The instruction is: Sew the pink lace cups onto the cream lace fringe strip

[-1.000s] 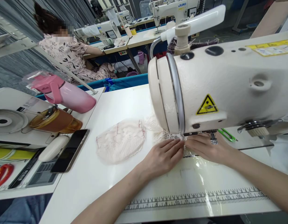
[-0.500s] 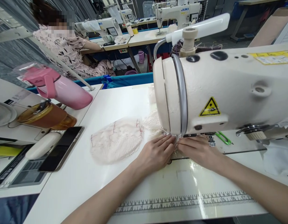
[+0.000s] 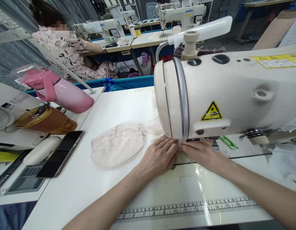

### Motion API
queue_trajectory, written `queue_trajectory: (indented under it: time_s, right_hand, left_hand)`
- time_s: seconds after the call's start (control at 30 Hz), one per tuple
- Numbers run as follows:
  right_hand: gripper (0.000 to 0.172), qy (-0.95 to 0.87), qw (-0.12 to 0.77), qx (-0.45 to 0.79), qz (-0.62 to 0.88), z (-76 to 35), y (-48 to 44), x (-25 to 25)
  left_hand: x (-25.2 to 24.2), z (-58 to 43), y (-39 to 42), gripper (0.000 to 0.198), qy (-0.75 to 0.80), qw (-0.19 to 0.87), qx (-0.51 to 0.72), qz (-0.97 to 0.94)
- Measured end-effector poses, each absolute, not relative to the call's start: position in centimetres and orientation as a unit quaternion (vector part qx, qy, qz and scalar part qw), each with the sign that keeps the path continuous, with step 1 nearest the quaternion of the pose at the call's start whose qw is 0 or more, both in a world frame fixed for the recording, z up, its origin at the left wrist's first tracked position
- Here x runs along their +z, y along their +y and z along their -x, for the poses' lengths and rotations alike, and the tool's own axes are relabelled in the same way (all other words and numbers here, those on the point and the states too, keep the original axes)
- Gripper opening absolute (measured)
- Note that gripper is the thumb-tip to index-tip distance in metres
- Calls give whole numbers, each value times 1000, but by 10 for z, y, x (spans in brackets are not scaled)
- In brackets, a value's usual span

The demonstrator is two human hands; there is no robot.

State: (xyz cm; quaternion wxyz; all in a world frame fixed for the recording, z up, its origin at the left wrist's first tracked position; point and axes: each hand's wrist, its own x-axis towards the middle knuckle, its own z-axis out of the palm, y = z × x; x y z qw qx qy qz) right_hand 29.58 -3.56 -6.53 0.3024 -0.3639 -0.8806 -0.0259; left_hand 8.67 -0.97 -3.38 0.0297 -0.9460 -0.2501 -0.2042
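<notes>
The white sewing machine (image 3: 210,92) stands over both hands, and its head hides the needle area. My left hand (image 3: 160,156) lies at the left of the needle area, fingers bent and pressed together on pale lace fabric (image 3: 154,125). My right hand (image 3: 202,152) is close on the other side, its fingertips closed on a narrow part of the same lace under the machine head. Most of the gripped lace is covered by the fingers. A sheer white piece with red stitch lines (image 3: 118,145) lies flat to the left, apart from the hands.
Green thread snips (image 3: 228,142) lie right of the needle area. A ruler strip (image 3: 186,209) runs along the front edge. At left are a phone (image 3: 61,155), a pink tumbler (image 3: 59,91) and an amber cup (image 3: 46,118). Another person (image 3: 64,48) sits beyond.
Both hands have edged slightly forward, and less of the lace shows between their fingers. The view has shifted a little. The sheer piece stays put.
</notes>
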Motion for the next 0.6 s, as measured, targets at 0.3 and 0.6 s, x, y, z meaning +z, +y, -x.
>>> queue_trajectory:
  time_s: [0.3,0.6]
  right_hand:
    - [19,-850,247,-14,465,-304,-43,-53]
    - [32,-823,295,42,483,-305,-38,-50]
  left_hand:
    - [-40,-86,-14,38,-240,64,-201,947]
    - [-43,-86,-15,37,-251,86,-185,946]
